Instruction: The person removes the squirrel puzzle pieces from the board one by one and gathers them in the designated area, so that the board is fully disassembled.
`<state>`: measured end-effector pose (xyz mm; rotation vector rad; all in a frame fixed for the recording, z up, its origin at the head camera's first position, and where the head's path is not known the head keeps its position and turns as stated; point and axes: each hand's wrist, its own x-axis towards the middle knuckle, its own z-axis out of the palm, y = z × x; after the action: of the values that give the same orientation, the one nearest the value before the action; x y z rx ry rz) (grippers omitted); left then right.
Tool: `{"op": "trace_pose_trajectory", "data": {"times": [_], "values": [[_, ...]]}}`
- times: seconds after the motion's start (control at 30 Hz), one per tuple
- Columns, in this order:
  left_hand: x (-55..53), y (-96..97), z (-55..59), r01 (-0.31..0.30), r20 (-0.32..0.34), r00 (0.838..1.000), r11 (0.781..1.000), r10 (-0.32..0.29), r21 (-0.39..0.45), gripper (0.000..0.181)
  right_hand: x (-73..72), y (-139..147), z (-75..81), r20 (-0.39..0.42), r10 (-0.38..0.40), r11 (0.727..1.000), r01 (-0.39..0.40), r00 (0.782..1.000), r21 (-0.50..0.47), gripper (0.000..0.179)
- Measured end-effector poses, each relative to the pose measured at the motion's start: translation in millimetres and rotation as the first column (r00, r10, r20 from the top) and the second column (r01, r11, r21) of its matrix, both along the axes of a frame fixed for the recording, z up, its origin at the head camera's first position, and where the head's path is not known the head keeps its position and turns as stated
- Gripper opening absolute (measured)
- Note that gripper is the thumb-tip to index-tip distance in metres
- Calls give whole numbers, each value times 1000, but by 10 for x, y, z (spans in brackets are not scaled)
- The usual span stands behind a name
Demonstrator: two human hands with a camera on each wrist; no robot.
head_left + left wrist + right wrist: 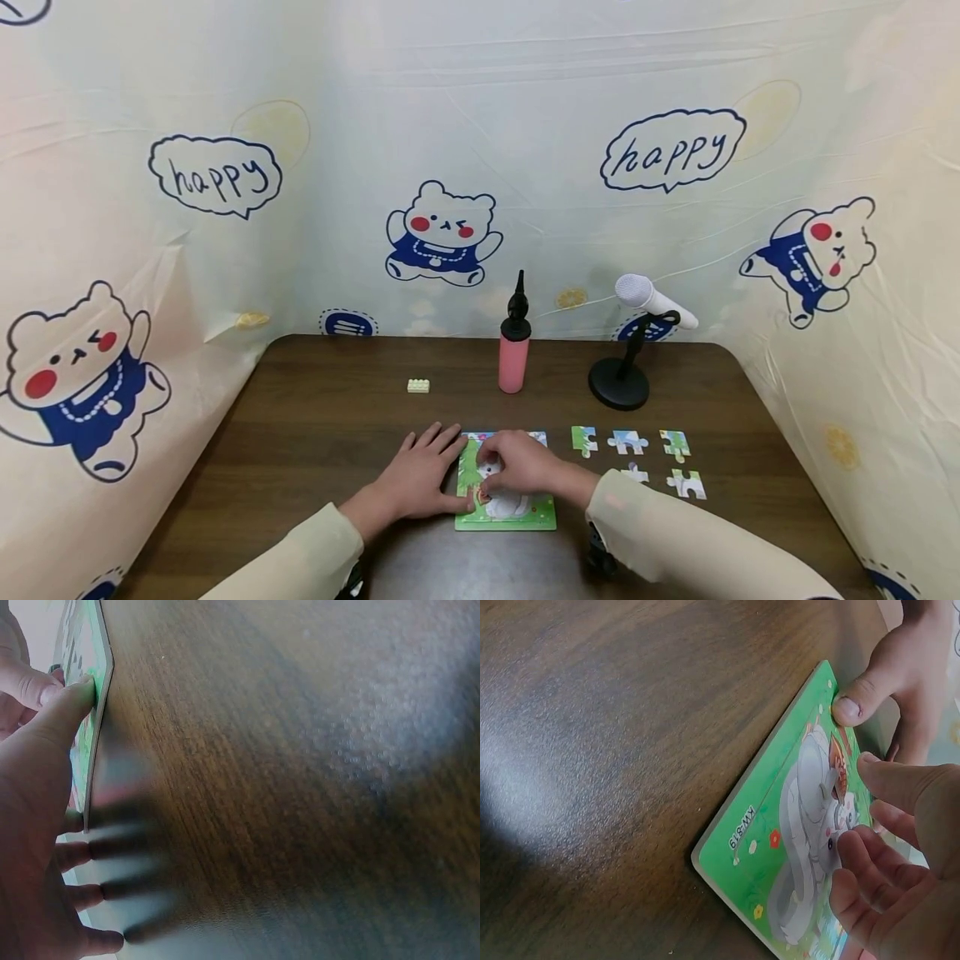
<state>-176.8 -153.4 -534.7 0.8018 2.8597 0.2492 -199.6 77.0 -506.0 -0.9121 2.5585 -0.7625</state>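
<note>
A green jigsaw puzzle board with a white cartoon animal lies flat on the table. My left hand is spread at its left side, and in the left wrist view the thumb presses on the board's edge. Over the picture is my right hand, palm down. In the right wrist view its bent fingers touch the printed surface, thumb apart from them; no loose piece shows between them. The hand covers part of the picture. To the right lie several loose puzzle pieces.
A pink hand pump stands behind the board. Further right is a white microphone on a black stand. A small cream toy brick sits at the back left. Printed cloth hangs round the brown table.
</note>
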Motion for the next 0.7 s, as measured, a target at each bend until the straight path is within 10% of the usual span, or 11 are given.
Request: {"op": "trace_pose_trajectory", "data": {"times": [0.7], "values": [[19,16,25,-20,17,1000,1000,20,3,106,13,-7,14,61,-44,995,50,997,-89,28]]}}
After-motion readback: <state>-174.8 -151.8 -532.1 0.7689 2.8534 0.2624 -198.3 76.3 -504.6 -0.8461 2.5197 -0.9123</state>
